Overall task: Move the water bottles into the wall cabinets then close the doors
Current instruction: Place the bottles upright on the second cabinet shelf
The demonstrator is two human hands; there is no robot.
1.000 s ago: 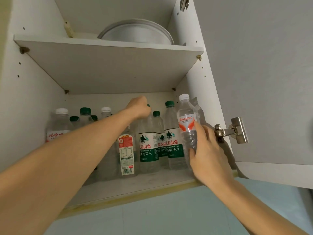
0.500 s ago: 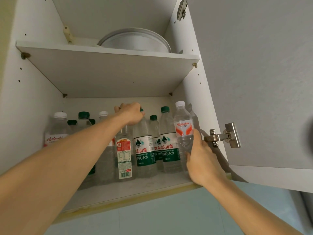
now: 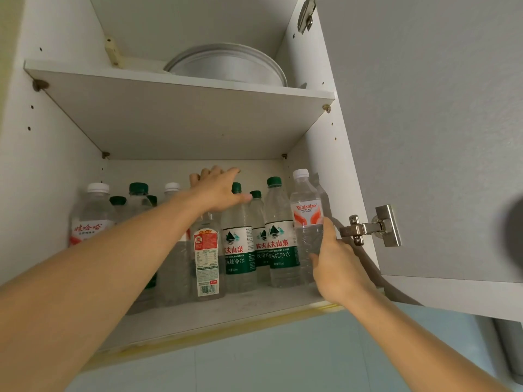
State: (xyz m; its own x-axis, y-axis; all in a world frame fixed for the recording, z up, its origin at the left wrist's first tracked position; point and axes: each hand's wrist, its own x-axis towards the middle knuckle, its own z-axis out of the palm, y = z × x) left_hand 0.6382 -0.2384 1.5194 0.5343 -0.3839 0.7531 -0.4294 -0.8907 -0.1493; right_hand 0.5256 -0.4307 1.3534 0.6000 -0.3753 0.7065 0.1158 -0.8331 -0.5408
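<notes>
Several water bottles stand on the lower cabinet shelf (image 3: 226, 315). My left hand (image 3: 219, 192) hovers over the top of a bottle with a red label (image 3: 206, 256), fingers spread and fairly straight; the cap is hidden under it. Green-capped, green-labelled bottles (image 3: 280, 244) stand just to its right. At the right end stands a white-capped bottle with a red and white label (image 3: 307, 213), and my right hand (image 3: 336, 264) grips its lower half. More bottles, one with a white cap (image 3: 90, 216), stand at the left behind my forearm.
The grey cabinet door (image 3: 438, 137) stands open on the right, its metal hinge (image 3: 368, 229) close to my right hand. The upper shelf (image 3: 184, 117) carries a round metal pan (image 3: 226, 66). The front strip of the lower shelf is bare.
My left hand has uncurled from the cap of the red-labelled bottle, and its fingers are now spread. My right hand keeps its grip on the white-capped bottle, which now stands beside the green-labelled ones.
</notes>
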